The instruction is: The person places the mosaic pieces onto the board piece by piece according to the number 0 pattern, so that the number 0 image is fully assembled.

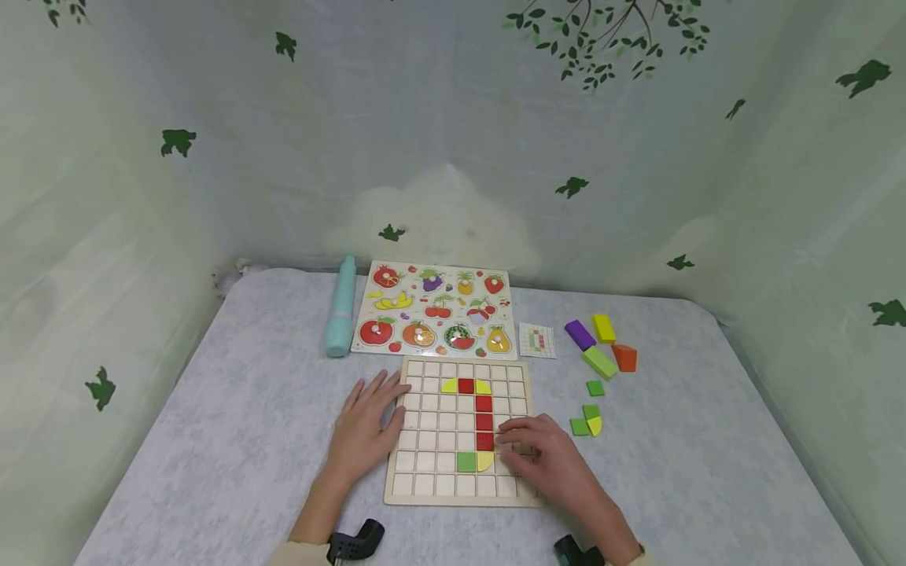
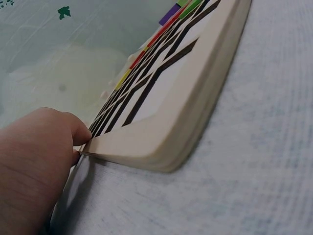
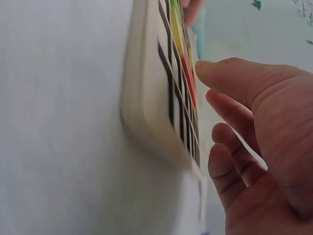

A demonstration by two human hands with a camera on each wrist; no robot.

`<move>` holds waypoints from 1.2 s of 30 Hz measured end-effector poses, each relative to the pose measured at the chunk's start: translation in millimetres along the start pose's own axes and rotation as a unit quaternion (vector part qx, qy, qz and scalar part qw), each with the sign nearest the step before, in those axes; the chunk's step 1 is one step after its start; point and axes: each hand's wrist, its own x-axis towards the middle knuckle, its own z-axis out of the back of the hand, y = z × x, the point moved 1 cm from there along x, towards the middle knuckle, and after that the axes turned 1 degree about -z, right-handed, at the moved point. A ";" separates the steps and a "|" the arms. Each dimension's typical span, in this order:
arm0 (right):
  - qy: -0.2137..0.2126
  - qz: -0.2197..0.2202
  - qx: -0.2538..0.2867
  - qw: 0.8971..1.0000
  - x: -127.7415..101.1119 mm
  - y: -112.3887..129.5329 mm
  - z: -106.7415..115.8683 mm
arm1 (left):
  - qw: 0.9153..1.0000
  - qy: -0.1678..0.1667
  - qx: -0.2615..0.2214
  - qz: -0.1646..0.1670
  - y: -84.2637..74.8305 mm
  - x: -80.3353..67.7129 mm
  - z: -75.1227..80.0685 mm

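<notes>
A wooden grid board (image 1: pixel 425 472) lies in front of me with red tiles (image 1: pixel 484 413) in a column, yellow curved pieces at the top and a green tile (image 1: pixel 465 461) beside a yellow piece at the bottom. My left hand (image 1: pixel 375 413) lies flat on the cloth, fingers straight against the board's left edge; its thumb (image 2: pixel 73 129) touches the board's side (image 2: pixel 171 122). My right hand (image 1: pixel 520 444) rests on the board's right part, fingertips by the lowest red tile, holding nothing. In the right wrist view its index finger (image 3: pixel 230 73) stretches beside the board (image 3: pixel 146 98), the other fingers loosely bent.
Loose green and yellow pieces (image 1: pixel 589 420) lie right of the board. Behind them are purple, yellow, green and orange blocks (image 1: pixel 602 346) and a small pattern card (image 1: pixel 536 340). A fruit puzzle (image 1: pixel 433 309) and a teal cylinder (image 1: pixel 340 306) sit behind the board. Patterned cloth walls surround the table.
</notes>
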 end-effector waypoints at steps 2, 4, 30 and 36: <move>-0.012 -0.008 -0.006 1.000 -1.0 -6.0 6.9 | 1.000 0.000 0.000 0.000 -0.3 0.4 0.7; -0.024 -0.015 -0.011 1.000 -2.5 -12.2 13.3 | 1.000 0.000 0.001 0.000 -0.6 0.6 1.3; -0.050 -0.171 -0.142 0.974 -16.4 -76.6 67.3 | 1.000 -0.018 -0.007 -0.013 -2.2 1.2 3.2; -0.026 -0.200 -0.148 0.968 -16.8 -80.3 71.1 | 1.000 -0.018 -0.009 -0.009 -2.3 -2.3 1.1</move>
